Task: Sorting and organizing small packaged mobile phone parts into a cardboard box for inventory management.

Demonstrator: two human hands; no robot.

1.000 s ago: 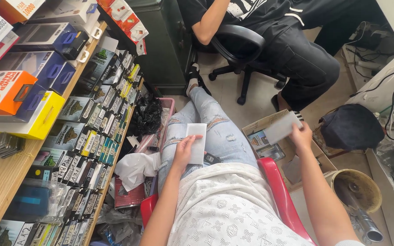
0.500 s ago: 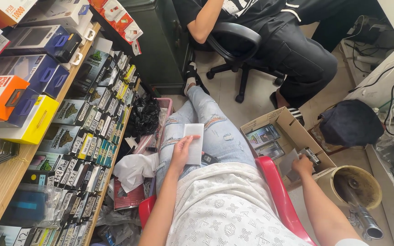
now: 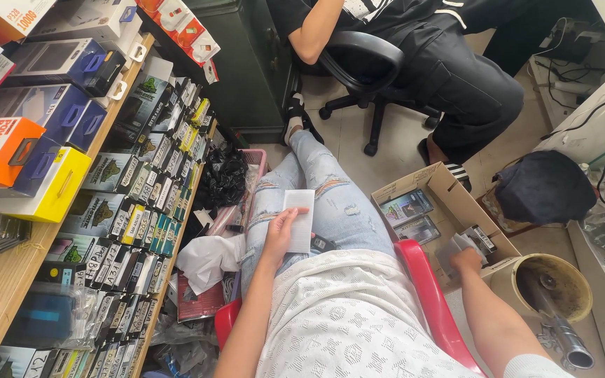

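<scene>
I sit on a red chair point(image 3: 421, 294) with my legs in torn jeans stretched out. My left hand point(image 3: 279, 234) rests on my thigh and holds down a white slip of paper point(image 3: 300, 220). My right hand point(image 3: 466, 257) reaches down into an open cardboard box point(image 3: 449, 192) on the floor at my right and grips a small flat packet point(image 3: 456, 245) there. Further packets point(image 3: 406, 208) lie flat in the box.
Wooden shelves point(image 3: 8, 280) on the left carry boxed goods and rows of small packaged items point(image 3: 141, 210). A person in black sits on an office chair point(image 3: 365, 63) ahead. A dirty bucket point(image 3: 554, 287), a black bag point(image 3: 544, 185) and cables lie at right. A pink basket point(image 3: 255, 159) stands by my leg.
My right hand, raised with a flat packet a second ago, has dropped into the cardboard box. My left hand and the white paper have stayed on my thigh.
</scene>
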